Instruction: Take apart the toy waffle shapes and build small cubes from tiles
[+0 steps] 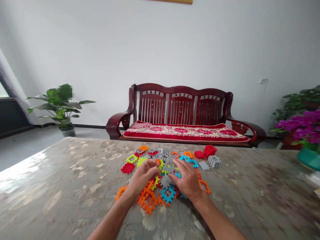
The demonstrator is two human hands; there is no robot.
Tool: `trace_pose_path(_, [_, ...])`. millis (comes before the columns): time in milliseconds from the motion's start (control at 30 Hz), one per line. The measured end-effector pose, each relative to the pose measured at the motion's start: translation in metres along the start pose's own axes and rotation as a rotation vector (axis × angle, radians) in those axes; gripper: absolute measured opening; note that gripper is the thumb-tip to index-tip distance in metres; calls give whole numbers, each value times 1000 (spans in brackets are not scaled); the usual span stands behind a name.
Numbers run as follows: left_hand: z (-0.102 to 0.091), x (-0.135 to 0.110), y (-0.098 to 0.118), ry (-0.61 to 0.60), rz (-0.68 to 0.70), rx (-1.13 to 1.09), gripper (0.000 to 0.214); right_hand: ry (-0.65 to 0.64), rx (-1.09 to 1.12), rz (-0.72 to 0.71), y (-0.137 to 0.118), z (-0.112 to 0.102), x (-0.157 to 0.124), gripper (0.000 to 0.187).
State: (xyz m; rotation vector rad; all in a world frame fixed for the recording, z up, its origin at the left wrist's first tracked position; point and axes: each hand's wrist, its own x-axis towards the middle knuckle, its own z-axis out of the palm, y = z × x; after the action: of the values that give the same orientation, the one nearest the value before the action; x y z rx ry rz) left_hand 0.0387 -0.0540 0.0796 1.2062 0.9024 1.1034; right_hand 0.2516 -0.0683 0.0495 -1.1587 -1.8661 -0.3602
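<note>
A heap of flat plastic interlocking tiles (165, 166) in orange, red, grey, blue and yellow-green lies on the marble-patterned table (62, 186). My left hand (141, 178) rests on the heap with its fingers curled round a small yellow-green and orange piece (160, 163). My right hand (186, 180) lies palm down over the tiles, its fingers pressed on a grey piece (168, 167) between both hands. Joined orange frames (149, 200) and a blue tile (168, 195) sit just in front of my wrists.
A red stack of tiles (210, 150) and a grey stack (214, 161) stand at the heap's right. Beyond the table is a dark wooden bench (180, 110) with a red cushion. Potted plants stand left (61, 106) and right (305, 130); a teal pot (308, 158) sits at the table's right edge.
</note>
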Motion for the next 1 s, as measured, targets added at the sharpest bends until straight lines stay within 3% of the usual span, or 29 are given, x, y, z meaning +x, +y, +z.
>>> trace_pose_path(100, [-28,8,8,222,173,171,47,91,-118,139,42,-13,3,43])
trace_pose_path(200, [-66,15,2,487,243,385,51,177,-236,354,89,-33,1,50])
trace_pose_path(300, [-102,17,-10,744,195,588,45,213,-307,570,124,-55,-8,55])
trace_pose_path(367, [-119,17,-15,846,104,724,41,212,-363,654,140,-66,-17,57])
trace_pose_path(533, [-139,18,-21,835,30,788,42,187,-514,720,161,-76,-38,56])
trace_pose_path(700, [-140,21,-25,741,-28,872,43,133,-628,724,165,-75,-43,55])
trace_pose_path(1000, [-143,23,-30,696,19,860,38,125,-681,679,166,-69,-45,52])
